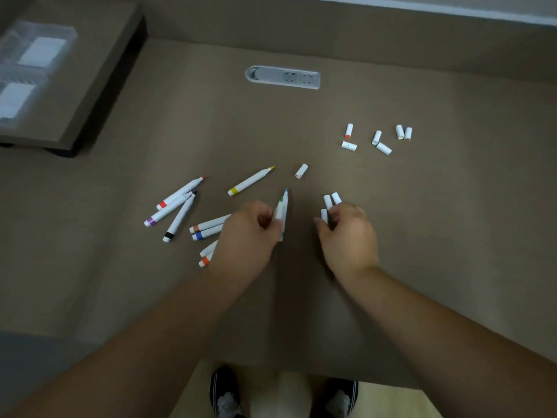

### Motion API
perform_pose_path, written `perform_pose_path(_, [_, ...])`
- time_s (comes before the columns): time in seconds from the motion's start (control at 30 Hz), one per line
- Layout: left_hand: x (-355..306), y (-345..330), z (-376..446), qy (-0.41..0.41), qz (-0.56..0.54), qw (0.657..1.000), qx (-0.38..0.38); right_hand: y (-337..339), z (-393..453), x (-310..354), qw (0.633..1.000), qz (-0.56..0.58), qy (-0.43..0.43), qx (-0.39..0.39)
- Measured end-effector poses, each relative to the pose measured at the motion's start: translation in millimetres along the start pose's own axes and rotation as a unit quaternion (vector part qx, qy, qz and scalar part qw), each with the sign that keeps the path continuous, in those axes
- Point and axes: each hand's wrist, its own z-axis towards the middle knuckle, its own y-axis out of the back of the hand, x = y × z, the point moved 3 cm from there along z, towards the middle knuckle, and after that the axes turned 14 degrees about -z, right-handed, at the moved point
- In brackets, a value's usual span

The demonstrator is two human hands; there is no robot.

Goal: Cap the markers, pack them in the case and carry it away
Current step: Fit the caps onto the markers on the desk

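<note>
- Nearest: shoes (pixel 224 393) on the floor under the desk (pixel 422 221) edge, below both forearms.
- Left hand (pixel 245 233), just left of the socket's line and toward the desk's near edge, clamped round a small bunch of markers (pixel 282 211), tips pointing away, blue tip topmost.
- Right hand (pixel 348 236) beside it, curled round several white caps (pixel 328 202), some poking out past the fingertips.
- Best done one at a time: single cap pinched, open end lined up with one tip, pushed straight on until seated; colour match worth checking first.
- Left of the hands, loose markers (pixel 177 206) uncapped; yellow marker (pixel 250 181) farther toward the socket.
- Lone cap (pixel 301 171) beyond the hands; cap cluster (pixel 378 138) right of the socket.
- Socket strip (pixel 282 77) set into the desk, far centre.
- Clear case (pixel 27 70), probably, on a shelf far left of the socket.
- No readable writing or brand anywhere.
</note>
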Motion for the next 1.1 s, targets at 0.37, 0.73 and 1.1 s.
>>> perform_pose_path(0.37, [3.1, -27.1, 41.5, 0.057, -0.216, 0.975, 0.008, -5.5, 2.6, -11.7, 0.985, 0.033, 0.170, -0.027])
perform_pose_path(0.73, [-9.6, -40.6, 46.2, 0.054, -0.252, 0.966, 0.000, 5.4, -2.5, -6.9, 0.966, 0.148, 0.209, -0.019])
perform_pose_path(1.1, [-10.1, -41.8, 53.9, 0.044, -0.250, 0.967, -0.004, -7.1, 7.0, -8.2, 0.970, -0.018, 0.239, -0.046])
